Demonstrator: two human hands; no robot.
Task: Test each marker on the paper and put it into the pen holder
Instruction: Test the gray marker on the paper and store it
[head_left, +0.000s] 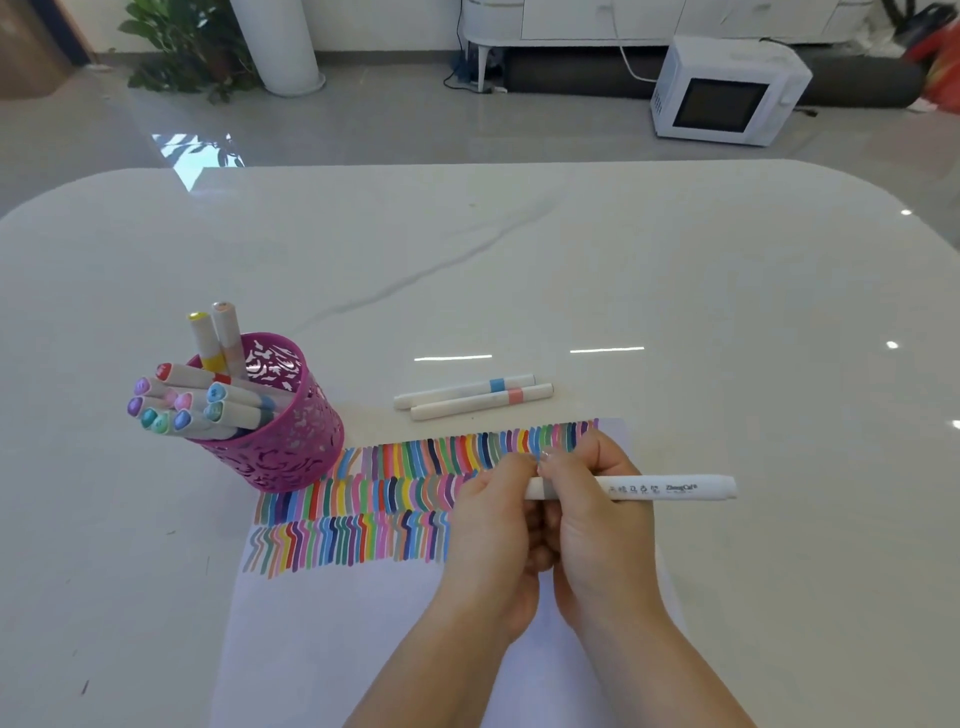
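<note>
I see both hands clenched on marker (649, 488) over paper (322, 623): left hand (493, 525) grips hidden end, right hand (587, 499) barrel; long axis runs rightward; pen holder (291, 441) lies left.

Bare tabletop (519, 270) lies beyond and to the right; the pen holder (291, 441) (crowded with markers (208, 405)) blocks the left, and two loose markers (472, 397) lie beyond the paper (322, 623).

1. The left hand (491, 525) and right hand (602, 525) are seen bare.
2. The left forearm (441, 665) and right forearm (654, 670) are shown uncovered down to the view's lower edge.
3. The visible fingernails (545, 456) are seen trimmed short.
</note>
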